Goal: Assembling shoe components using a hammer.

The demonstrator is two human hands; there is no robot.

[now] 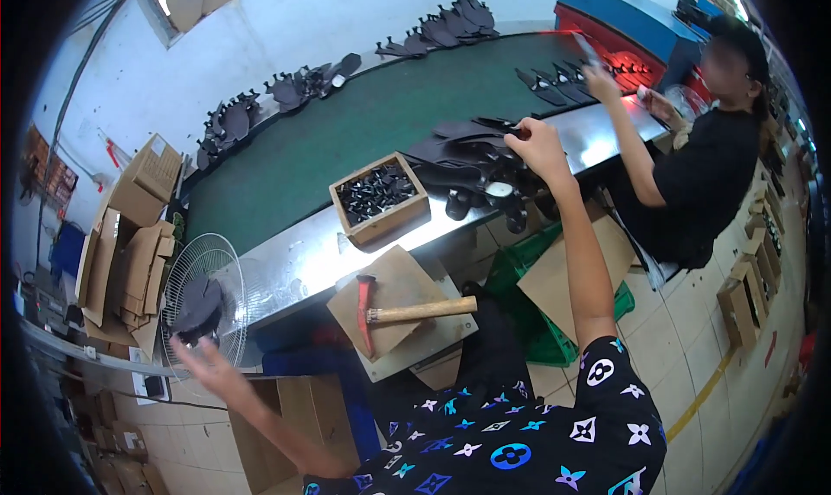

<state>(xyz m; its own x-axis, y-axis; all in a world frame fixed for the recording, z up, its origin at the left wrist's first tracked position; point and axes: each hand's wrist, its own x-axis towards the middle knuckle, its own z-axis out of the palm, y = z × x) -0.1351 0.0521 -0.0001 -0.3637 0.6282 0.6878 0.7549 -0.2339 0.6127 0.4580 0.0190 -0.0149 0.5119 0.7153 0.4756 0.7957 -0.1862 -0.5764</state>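
Observation:
My left hand is at the far left, its fingers apart and somewhat blurred. Just beyond its fingertips is a dark flat shoe part, seen against a round wire guard. Whether the fingertips touch that part I cannot tell. My right hand reaches over a pile of black shoe parts on the metal bench edge. Its fingers are pinched together on a dark shoe part at the pile's far side. Between my hands stands a wooden box of small black pieces.
A red-headed hammer lies on a block before me. Dark shoe parts line the far side of the green belt. At right a co-worker handles parts by a red-lit machine. A green crate and cardboard boxes stand below.

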